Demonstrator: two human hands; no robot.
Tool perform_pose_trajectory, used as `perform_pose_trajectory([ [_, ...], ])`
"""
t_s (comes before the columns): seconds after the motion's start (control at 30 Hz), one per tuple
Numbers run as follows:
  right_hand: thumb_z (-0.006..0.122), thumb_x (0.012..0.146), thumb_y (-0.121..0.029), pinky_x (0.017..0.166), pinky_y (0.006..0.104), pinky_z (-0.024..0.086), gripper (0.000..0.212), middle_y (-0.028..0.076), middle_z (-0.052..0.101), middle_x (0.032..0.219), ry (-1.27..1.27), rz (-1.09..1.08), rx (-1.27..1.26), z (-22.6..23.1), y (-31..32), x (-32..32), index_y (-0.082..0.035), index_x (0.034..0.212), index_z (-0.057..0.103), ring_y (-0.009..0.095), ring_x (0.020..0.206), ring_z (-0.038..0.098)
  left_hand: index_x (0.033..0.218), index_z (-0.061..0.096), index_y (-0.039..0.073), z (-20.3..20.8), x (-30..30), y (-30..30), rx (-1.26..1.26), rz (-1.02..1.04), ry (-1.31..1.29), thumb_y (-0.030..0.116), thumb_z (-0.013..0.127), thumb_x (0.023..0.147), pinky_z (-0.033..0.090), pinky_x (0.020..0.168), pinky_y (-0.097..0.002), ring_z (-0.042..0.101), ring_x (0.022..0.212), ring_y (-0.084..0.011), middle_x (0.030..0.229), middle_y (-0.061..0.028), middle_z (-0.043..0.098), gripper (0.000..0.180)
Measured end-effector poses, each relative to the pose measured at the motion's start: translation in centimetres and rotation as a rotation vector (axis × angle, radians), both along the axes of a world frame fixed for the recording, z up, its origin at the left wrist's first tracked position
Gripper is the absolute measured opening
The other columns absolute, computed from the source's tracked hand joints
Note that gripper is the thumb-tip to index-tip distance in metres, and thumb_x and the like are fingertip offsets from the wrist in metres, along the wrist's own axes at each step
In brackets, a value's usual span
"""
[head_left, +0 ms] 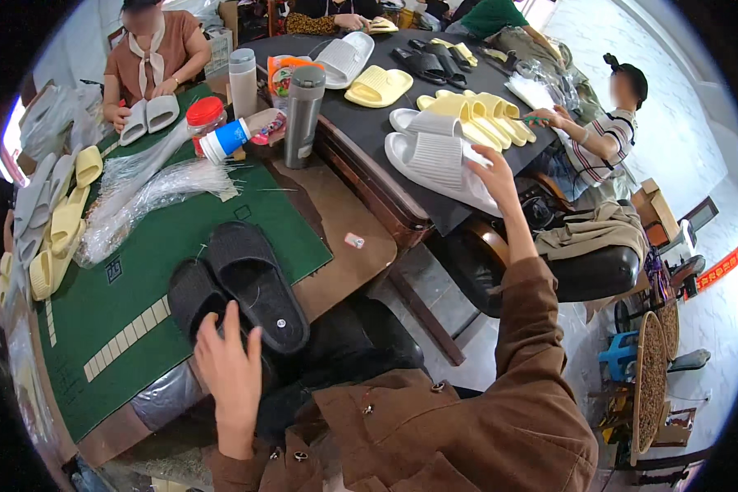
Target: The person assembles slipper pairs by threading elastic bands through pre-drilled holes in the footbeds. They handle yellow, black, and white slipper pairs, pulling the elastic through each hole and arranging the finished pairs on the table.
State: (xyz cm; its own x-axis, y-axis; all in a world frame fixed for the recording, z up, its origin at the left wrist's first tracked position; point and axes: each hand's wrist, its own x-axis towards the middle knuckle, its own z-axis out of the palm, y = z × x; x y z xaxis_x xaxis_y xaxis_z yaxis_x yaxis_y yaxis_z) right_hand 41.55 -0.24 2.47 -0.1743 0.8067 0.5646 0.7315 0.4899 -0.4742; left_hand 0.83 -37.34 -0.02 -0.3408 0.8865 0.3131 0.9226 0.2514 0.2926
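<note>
A pair of black slippers (258, 287) lies on the green mat, side by side with their straps up. A thin clear strand shows on the strap of one. My left hand (230, 369) is at the near end of the left slipper, fingers apart, overlapping its edge; nothing is held in it. To the right, my right arm stretches out to the dark table, where a pair of white slippers (439, 160) with ribbed straps lies. My right hand (494, 176) has thumb and fingers about the sole edge of the nearer white slipper.
The green mat (299, 234) also bears bundles of clear strands (152, 201), a blue cup (225, 139), and a red-lidded jar (206, 119). A steel tumbler (305, 115) stands by the dark table (369, 123). Yellow slippers (379, 85) lie farther back. Other people sit around.
</note>
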Motion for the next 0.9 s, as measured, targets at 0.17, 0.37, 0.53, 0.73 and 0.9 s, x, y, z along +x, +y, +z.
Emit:
perform_pose_trajectory([
  [0.17,0.061,0.081,-0.018,0.093,0.0445,0.044,0.044,0.021,0.06,0.112,-0.33,0.021,-0.056,-0.6,5.5,-3.0,-0.005,0.123,0.057,0.039,0.108,0.055,0.142,0.04,0.029,-2.7,1.4,2.2,-0.131,0.04,-0.027,0.037,0.062,0.087,0.032,0.101,-0.0602,0.039,0.123,-0.0477,0.138,-0.0297,0.034,0.059],
  [0.37,0.049,0.08,-0.003,0.09,0.0443,0.045,0.036,0.025,0.063,0.109,-0.317,-0.017,-0.148,-0.4,5.5,-5.6,-0.006,0.111,0.066,0.04,0.103,0.059,0.133,0.047,0.003,-6.5,-0.6,2.8,0.008,0.111,0.136,0.033,0.058,0.09,0.027,0.105,-0.0589,0.04,0.125,-0.0413,0.133,-0.0262,0.04,0.054],
  [0.53,0.057,0.073,0.001,0.077,0.0418,0.047,0.027,0.025,0.064,0.094,-0.311,0.151,-0.21,3.5,-5.6,-9.8,0.002,0.099,0.065,0.04,0.09,0.062,0.13,0.051,0.005,-6.3,-5.0,1.2,0.062,0.118,0.152,0.018,0.057,0.088,0.03,0.105,-0.0548,0.044,0.121,-0.0379,0.13,-0.0231,0.044,0.045],
  [0.73,0.064,0.07,0.001,0.082,0.0439,0.048,0.027,0.023,0.062,0.097,-0.245,0.479,-0.201,1.0,-16.5,-21.3,0.003,0.097,0.061,0.04,0.092,0.061,0.127,0.055,0.008,-5.7,-16.4,-5.5,-0.062,0.397,0.254,0.01,0.053,0.087,0.045,0.091,-0.0451,0.056,0.105,-0.0382,0.122,-0.0231,0.052,0.041],
  [0.9,0.061,0.073,-0.007,0.077,0.0484,0.046,0.019,0.027,0.061,0.089,-0.203,0.587,-0.253,-3.0,-19.9,-30.9,0.007,0.085,0.057,0.044,0.085,0.059,0.131,0.055,0.018,-6.9,-26.9,-11.8,-0.083,0.624,0.193,0.003,0.05,0.086,0.046,0.09,-0.0446,0.056,0.109,-0.0403,0.135,-0.023,0.046,0.048],
])
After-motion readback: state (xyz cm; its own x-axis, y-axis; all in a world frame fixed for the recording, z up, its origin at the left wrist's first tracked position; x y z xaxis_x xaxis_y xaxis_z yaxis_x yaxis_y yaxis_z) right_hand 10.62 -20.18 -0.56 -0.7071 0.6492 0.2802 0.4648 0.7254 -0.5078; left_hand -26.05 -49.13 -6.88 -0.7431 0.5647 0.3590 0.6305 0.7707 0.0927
